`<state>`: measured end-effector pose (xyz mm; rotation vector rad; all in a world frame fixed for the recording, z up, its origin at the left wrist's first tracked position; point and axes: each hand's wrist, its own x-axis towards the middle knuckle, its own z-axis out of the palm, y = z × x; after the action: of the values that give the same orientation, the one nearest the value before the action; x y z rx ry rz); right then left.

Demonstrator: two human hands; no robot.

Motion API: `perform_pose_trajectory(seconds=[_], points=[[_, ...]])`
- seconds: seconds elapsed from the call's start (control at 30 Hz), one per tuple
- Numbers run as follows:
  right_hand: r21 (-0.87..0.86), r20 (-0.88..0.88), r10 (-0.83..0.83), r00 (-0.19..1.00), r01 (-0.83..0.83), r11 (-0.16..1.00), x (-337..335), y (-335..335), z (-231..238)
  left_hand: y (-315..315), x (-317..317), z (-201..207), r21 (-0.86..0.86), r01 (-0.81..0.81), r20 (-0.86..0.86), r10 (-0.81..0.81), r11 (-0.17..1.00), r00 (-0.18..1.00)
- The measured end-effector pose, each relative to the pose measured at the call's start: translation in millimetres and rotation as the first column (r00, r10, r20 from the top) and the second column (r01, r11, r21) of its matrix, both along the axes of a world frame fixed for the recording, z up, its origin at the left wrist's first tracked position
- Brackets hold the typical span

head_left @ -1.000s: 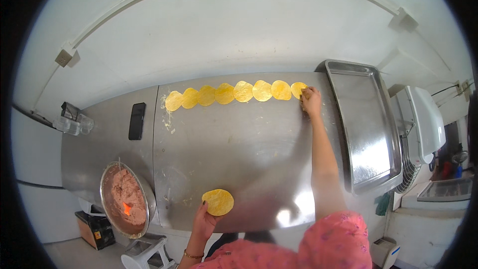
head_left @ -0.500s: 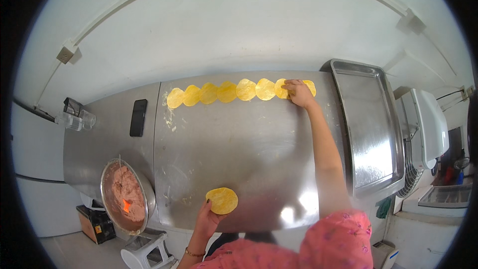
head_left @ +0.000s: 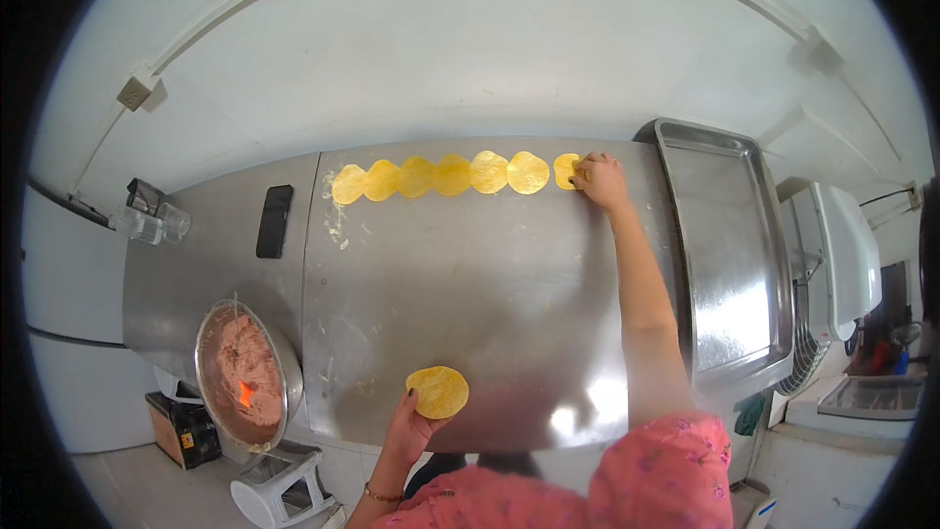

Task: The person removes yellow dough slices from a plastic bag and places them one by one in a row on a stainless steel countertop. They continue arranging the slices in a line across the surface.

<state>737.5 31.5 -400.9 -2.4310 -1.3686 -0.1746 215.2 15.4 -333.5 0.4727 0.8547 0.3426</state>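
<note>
My left hand is closed on thin round yellow wrappers above the table's near edge; whether it is one or a stack, I cannot tell. My right hand reaches to the far side, its fingers and thumb closed on the edge of another yellow wrapper. The hand hides that wrapper's right part. To its left runs a row of several round yellow wrappers, lying flat along the wall side, mostly edge to edge or slightly overlapping. A gap separates the row from the wrapper in my right hand.
A steel table spans the work area, with pale smears at left. A metal bowl of pink paste with an orange tool stands at lower left. Beyond are a black phone and glasses. At right lies a metal tray.
My right hand has shifted slightly right and now grips a wrapper at the row's end, where a gap has opened. The rightmost wrapper seen before no longer shows separately. My left hand stays put.
</note>
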Motion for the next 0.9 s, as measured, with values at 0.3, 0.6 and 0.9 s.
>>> perform_pose_trajectory(seconds=[0.3,0.6,0.9], points=[[0.075,-0.101,0.058,0.993,-0.050,0.996,-9.5,3.6,6.9,-4.3,-0.4,-0.3,-0.020,-0.009,0.038,0.010,1.000,0.999],[-0.032,-0.163,0.064,0.984,-0.070,0.997,25.0,19.1,-6.4,-5.1,-3.2,1.2,-0.011,0.013,0.030,-0.013,1.000,0.999],[-0.012,-0.486,-0.123,0.865,0.134,0.991,27.3,9.2,17.6,-4.2,-6.7,2.7,-0.030,-0.012,0.055,0.013,0.999,0.998]])
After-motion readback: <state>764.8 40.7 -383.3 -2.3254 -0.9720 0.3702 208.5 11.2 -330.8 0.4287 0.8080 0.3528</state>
